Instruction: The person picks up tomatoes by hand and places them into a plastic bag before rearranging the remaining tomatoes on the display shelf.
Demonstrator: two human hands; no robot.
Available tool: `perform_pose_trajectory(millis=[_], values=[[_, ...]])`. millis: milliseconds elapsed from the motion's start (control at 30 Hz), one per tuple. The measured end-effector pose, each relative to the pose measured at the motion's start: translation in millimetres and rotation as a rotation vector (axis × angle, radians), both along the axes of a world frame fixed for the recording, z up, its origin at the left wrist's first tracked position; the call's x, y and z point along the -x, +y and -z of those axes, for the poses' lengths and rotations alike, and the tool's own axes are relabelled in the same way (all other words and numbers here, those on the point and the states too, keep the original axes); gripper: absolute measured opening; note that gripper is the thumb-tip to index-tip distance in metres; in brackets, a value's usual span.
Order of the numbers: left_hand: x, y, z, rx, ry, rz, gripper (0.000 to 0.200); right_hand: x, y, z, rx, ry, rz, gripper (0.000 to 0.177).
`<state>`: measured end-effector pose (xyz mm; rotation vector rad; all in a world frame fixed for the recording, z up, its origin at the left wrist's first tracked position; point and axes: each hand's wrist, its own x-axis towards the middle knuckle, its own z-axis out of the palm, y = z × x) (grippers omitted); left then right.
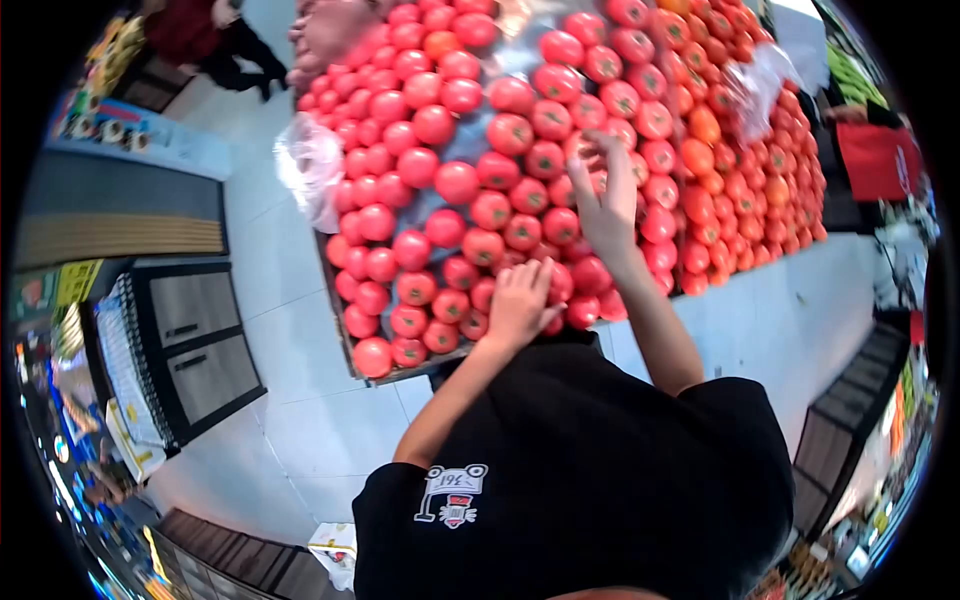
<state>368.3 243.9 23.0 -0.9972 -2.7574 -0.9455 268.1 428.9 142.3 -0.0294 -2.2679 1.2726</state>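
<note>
Rows of pinkish-red tomatoes (457,183) cover the display stand in front of me, many with their green stem ends facing up. Low at the near edge, my left hand (522,303) rests on tomatoes with its fingers stretched out and slightly apart. Farther in and to the right, my right hand (607,200) hovers close over the pile. Its fingers are spread and bent, with the fingertips right by a tomato (580,146) and nothing gripped between them.
Smaller orange-red tomatoes (745,225) fill the stand's right section. Clear plastic bags hang at the left edge (310,165) and lie at the right (757,88). A person (215,40) stands at the upper left. Dark cabinets (195,345) line the left, and a white box (335,545) sits on the floor.
</note>
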Motion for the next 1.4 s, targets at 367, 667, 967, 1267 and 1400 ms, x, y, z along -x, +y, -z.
perform_pose_trajectory(millis=[367,667,967,1267,1400], values=[[-12,13,10,-0.177,-0.231,-0.159,0.080,-200,17,103,-0.325,-0.340,0.139,0.067],[-6,0,-3,-1.362,-1.184,-0.211,0.057,-179,2,109,-0.477,-0.387,0.227,0.081],[43,-3,-71,-0.990,-0.579,-0.420,0.077,-166,-7,108,-0.417,-0.500,0.296,0.081],[278,1,-140,-0.746,-0.216,-0.112,0.066,-170,-7,111,-0.334,-0.413,0.284,0.079],[367,12,-105,-0.528,-0.150,-0.196,0.067,-171,-9,111,-0.351,-0.411,0.290,0.076]])
